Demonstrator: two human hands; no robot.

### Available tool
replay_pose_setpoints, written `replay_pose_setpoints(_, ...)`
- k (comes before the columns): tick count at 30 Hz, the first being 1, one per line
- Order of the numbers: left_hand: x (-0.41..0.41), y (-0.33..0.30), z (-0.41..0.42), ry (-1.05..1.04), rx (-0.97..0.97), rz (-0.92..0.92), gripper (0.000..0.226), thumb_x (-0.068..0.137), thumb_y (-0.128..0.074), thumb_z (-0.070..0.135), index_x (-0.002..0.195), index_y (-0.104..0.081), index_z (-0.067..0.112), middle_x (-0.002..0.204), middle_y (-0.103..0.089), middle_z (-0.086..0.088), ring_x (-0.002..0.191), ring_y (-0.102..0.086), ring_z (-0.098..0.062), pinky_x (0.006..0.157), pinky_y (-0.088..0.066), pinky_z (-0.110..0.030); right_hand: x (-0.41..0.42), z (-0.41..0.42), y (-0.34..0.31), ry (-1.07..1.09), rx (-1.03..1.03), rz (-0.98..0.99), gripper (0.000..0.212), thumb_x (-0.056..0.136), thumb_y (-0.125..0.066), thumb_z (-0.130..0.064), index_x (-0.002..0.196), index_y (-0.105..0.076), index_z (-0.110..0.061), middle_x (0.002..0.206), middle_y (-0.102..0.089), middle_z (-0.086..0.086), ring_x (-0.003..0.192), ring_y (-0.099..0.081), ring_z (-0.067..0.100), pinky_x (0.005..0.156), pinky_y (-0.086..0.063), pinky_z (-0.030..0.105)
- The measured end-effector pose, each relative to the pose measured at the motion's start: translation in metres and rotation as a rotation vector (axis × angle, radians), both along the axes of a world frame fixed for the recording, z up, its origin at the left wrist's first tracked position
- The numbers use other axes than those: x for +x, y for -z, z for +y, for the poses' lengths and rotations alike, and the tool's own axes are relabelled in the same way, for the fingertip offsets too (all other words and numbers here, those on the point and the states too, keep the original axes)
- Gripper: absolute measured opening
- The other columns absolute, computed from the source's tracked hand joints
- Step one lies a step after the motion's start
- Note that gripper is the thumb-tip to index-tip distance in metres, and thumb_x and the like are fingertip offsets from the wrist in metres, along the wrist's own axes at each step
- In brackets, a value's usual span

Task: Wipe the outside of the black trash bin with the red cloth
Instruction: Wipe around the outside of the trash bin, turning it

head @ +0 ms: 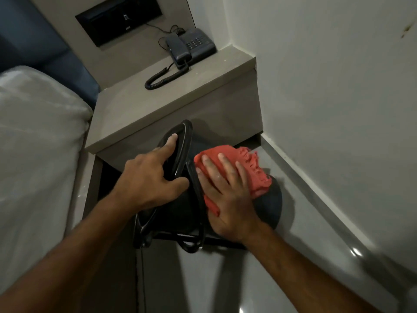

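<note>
Wiping down the bin beside the bed

Left of the bin is the bed; the bin itself sits on the floor, tipped, in front of the bedside unit with the phone. The left hand is clamped on the bin's rim, fingers hooked inside, apparently to steady it. To the right of the rim, the right hand lies flat, fingers spread, pressing the red cloth against the bin's outer wall so the wiping bites.

No text can be read; the phone keypad markings are too blurred.
</note>
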State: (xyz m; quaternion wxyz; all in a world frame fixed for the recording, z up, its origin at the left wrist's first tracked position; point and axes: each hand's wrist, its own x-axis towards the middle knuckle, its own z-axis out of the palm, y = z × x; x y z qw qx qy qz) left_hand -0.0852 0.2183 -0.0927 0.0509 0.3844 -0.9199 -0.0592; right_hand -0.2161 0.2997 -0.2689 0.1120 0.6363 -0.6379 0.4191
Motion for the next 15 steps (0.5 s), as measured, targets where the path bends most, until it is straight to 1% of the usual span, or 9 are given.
replay_pose_setpoints(1,-0.001,0.000,0.000,0.009,0.007,-0.008,0.102,0.066,-0.055,0.058,0.155,-0.013,0.031,0.081,-0.054,0.020,0.062,-0.060,0.000,0.065,-0.053,-0.020,0.005,0.007,0.009,-0.005,-0.014,0.032,0.076,0.088,-0.052,-0.041,0.158,-0.025,-0.029,0.169,-0.019,0.001,0.153,-0.015,0.041,0.118,-0.011,0.066)
replay_pose_setpoints(3,-0.001,0.000,-0.004,0.010,0.002,-0.008,0.099,0.071,-0.061,0.056,0.154,-0.013,0.034,0.075,-0.050,0.024,0.058,-0.061,0.004,0.052,-0.044,-0.008,0.013,0.038,0.050,-0.039,-0.010,0.174,0.065,0.092,-0.056,-0.044,0.153,-0.038,-0.032,0.168,-0.022,0.000,0.153,-0.014,0.042,0.117,-0.006,0.068)
replay_pose_setpoints(5,-0.002,-0.002,-0.007,-0.007,0.002,-0.010,0.096,0.077,-0.068,0.050,0.155,-0.013,0.035,0.073,-0.049,0.024,0.056,-0.060,0.002,0.049,-0.039,-0.007,0.012,0.077,0.100,-0.014,0.060,0.332,0.059,0.090,-0.062,-0.046,0.147,-0.047,-0.036,0.162,-0.034,-0.003,0.155,-0.010,0.036,0.118,-0.008,0.068)
replay_pose_setpoints(6,-0.001,-0.002,-0.008,-0.022,-0.001,-0.012,0.096,0.078,-0.069,0.048,0.155,-0.013,0.034,0.073,-0.049,0.024,0.058,-0.058,0.001,0.052,-0.039,-0.009,0.010,0.090,0.117,0.027,0.111,0.327,0.058,0.090,-0.062,-0.045,0.146,-0.049,-0.037,0.159,-0.040,-0.002,0.155,-0.008,0.035,0.117,-0.012,0.068)
replay_pose_setpoints(8,0.002,0.001,-0.011,-0.032,0.010,-0.005,0.098,0.076,-0.068,0.049,0.155,-0.012,0.035,0.077,-0.051,0.023,0.062,-0.059,-0.001,0.055,-0.041,-0.014,0.004,0.093,0.121,0.131,0.206,0.132,0.058,0.094,-0.053,-0.047,0.150,-0.042,-0.033,0.158,-0.041,0.006,0.155,-0.009,0.036,0.112,-0.022,0.070)
replay_pose_setpoints(10,0.010,0.004,-0.013,-0.017,0.039,0.008,0.100,0.074,-0.069,0.048,0.154,-0.010,0.038,0.081,-0.051,0.025,0.062,-0.062,-0.002,0.057,-0.043,-0.014,-0.006,0.064,0.095,0.285,0.245,-0.161,0.060,0.099,-0.039,-0.049,0.155,-0.032,-0.029,0.159,-0.040,0.010,0.152,-0.022,0.036,0.113,-0.025,0.066)
replay_pose_setpoints(11,0.015,0.005,-0.013,-0.014,0.055,0.016,0.101,0.073,-0.069,0.047,0.154,-0.010,0.040,0.083,-0.051,0.026,0.061,-0.062,-0.003,0.056,-0.043,-0.012,-0.017,0.046,0.074,0.346,0.252,-0.289,0.060,0.100,-0.034,-0.051,0.155,-0.032,-0.028,0.158,-0.043,0.008,0.149,-0.031,0.033,0.115,-0.026,0.063)
replay_pose_setpoints(13,0.022,0.006,-0.012,-0.020,0.076,0.039,0.101,0.071,-0.070,0.045,0.153,-0.011,0.043,0.085,-0.052,0.028,0.065,-0.064,0.000,0.051,-0.041,-0.008,-0.047,0.017,0.037,0.331,0.331,-0.460,0.061,0.098,-0.028,-0.055,0.154,-0.035,-0.033,0.157,-0.045,0.000,0.145,-0.039,0.027,0.117,-0.026,0.058)
replay_pose_setpoints(15,0.022,0.006,-0.011,-0.021,0.072,0.051,0.099,0.072,-0.068,0.049,0.153,-0.011,0.043,0.084,-0.051,0.029,0.065,-0.064,0.000,0.047,-0.041,-0.007,-0.071,0.005,0.018,0.231,0.417,-0.560,0.062,0.096,-0.023,-0.058,0.154,-0.030,-0.039,0.161,-0.039,-0.007,0.146,-0.035,0.022,0.120,-0.021,0.056)
